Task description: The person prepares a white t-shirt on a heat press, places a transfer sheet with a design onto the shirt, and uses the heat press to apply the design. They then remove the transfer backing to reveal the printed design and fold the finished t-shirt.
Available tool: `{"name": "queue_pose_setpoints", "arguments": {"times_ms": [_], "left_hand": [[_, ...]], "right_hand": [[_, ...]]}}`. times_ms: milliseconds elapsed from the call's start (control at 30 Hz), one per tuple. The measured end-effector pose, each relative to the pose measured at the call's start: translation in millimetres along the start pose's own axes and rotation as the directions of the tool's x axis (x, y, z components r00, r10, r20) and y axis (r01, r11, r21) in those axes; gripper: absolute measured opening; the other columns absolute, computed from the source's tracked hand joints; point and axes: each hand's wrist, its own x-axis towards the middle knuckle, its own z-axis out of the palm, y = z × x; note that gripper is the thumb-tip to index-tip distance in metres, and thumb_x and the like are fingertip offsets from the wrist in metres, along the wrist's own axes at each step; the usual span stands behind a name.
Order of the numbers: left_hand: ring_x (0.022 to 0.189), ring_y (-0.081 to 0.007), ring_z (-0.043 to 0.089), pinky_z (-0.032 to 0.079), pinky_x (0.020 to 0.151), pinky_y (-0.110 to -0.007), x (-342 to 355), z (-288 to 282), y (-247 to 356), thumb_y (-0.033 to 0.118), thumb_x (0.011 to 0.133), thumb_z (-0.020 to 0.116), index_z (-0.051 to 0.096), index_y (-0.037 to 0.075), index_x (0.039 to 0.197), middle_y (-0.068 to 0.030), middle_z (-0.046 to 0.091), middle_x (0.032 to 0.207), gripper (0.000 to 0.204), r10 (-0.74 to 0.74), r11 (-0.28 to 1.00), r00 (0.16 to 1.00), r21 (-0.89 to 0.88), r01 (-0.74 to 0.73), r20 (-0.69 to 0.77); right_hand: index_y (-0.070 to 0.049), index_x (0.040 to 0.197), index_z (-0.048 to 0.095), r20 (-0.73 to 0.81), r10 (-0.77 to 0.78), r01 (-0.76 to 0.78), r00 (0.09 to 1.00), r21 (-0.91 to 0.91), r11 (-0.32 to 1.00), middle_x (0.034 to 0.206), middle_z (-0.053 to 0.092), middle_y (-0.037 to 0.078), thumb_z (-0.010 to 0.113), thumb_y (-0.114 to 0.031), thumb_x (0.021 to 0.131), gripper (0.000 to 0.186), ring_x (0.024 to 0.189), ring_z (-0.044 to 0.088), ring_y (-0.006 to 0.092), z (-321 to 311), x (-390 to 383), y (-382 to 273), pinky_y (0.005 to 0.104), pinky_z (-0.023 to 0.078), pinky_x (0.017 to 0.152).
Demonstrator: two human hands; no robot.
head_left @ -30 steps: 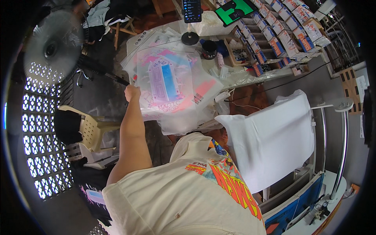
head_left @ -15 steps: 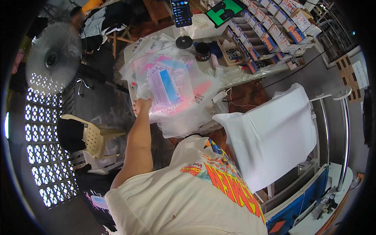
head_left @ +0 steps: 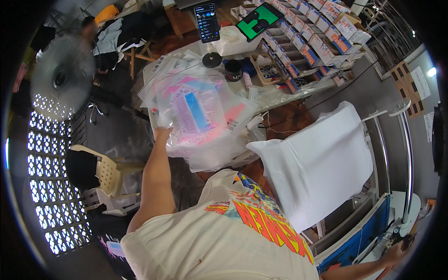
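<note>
My left arm reaches forward to the near left edge of a table, where my left hand [head_left: 162,134] rests against the edge of a translucent film sheet [head_left: 196,112] printed with a pink and blue door picture. Its fingers are too small and partly hidden to show a grip. Far to the right, my right hand [head_left: 395,254] is low by a small dark gauge fitting [head_left: 396,231] on the white base of a metal-framed machine. Shadow and the picture's rim hide what its fingers do. More clear sheets lie under and around the printed one.
A white cloth-covered panel [head_left: 322,163] stands to the right, beside chrome posts [head_left: 407,158]. On the table are a phone on a stand [head_left: 207,23], a tablet [head_left: 259,21], a black mug [head_left: 233,70] and stacked boxes [head_left: 303,37]. A fan [head_left: 60,77] and plastic chair [head_left: 109,172] stand left.
My right hand and forearm have come into view at the lower right, by the machine's gauge. My left hand stays at the sheet's edge, while the whole view has shifted slightly.
</note>
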Motion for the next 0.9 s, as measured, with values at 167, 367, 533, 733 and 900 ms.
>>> {"name": "queue_pose_setpoints", "arguments": {"times_ms": [167,367,533,733,900], "left_hand": [[0.083,-0.0168,0.068,0.057,0.077,-0.035,9,-63,1,0.021,0.088,0.078,0.07,0.002,0.099,-0.0065,0.071,0.092,0.023,0.2,0.711,0.971,-0.701,-0.052,0.131],[0.084,-0.0151,0.067,0.055,0.074,-0.031,-3,-190,33,0.01,0.09,0.074,0.068,0.002,0.105,-0.0044,0.069,0.093,0.018,0.375,0.532,0.925,-0.831,-0.161,0.061],[0.082,-0.0133,0.066,0.055,0.07,-0.032,-94,-260,181,0.011,0.085,0.075,0.067,0.0,0.093,-0.0053,0.066,0.083,0.016,0.737,0.673,0.673,-0.177,-0.718,0.069],[0.082,-0.0434,0.067,0.053,0.073,-0.051,-241,-134,400,0.028,0.077,0.078,0.067,-0.001,0.091,-0.024,0.069,0.092,0.034,0.857,-0.034,0.001,0.059,-0.998,0.515],[0.098,-0.0352,0.069,0.053,0.086,-0.04,-403,-44,535,0.023,0.087,0.072,0.07,-0.001,0.108,-0.0198,0.072,0.103,0.032,0.978,-0.156,-0.208,-0.709,-0.688,-0.013]], "right_hand": [[-0.001,0.138,0.059,0.052,0.273,-0.274,0.96,0.002,0.962,0.128,0.069,0.017,0.056,-0.004,0.101,0.038,0.117,0.067,0.0266,14,-38,-93,0.0363,0.051,0.101],[-0.004,0.141,0.058,0.125,0.171,-0.181,0.977,0.074,0.981,0.128,0.069,0.018,0.054,-0.002,0.103,0.038,0.116,0.067,0.0246,46,-68,-119,0.0378,0.053,0.099],[-0.002,0.144,0.053,0.312,0.214,-0.335,0.926,0.412,0.847,0.118,0.065,0.015,0.042,0.013,0.096,0.051,0.106,0.064,0.0222,62,-115,-126,0.0323,0.05,0.098],[-0.002,0.143,0.05,0.562,0.412,-0.697,0.717,0.586,0.413,0.12,0.061,0.015,0.048,0.006,0.101,0.042,0.092,0.067,0.0195,93,-206,-182,0.0297,0.056,0.082],[-0.002,0.136,0.056,0.629,0.456,-0.775,0.629,0.553,0.306,0.113,0.063,0.011,0.054,0.005,0.099,0.038,0.085,0.067,0.0174,89,-258,-253,0.031,0.059,0.078]]}}
